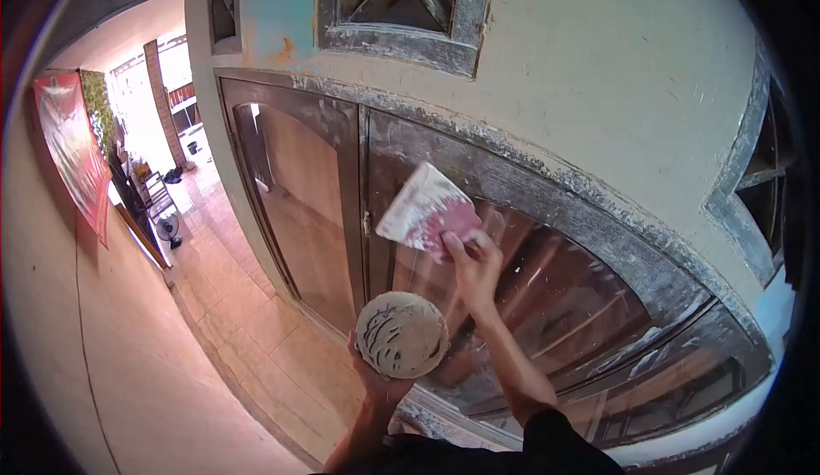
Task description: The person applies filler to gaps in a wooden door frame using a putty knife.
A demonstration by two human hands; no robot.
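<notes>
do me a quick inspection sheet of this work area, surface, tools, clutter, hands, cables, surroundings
surface: brown glazed frame, worn, with whitish smears
job's things: flat spreader, pink and white, coated with pale residue; round bowl of greyish paste, streaked on top
clutter: fan and chair down the passage; smaller items there too small to name
hands: right hand grips the spreader, left hand supports the bowl
cables: none identifiable; thin dark line on the left wall, cable or crack, cannot tell
surroundings: tiled floor, red and white hanging sheet, bright opening beyond
</notes>
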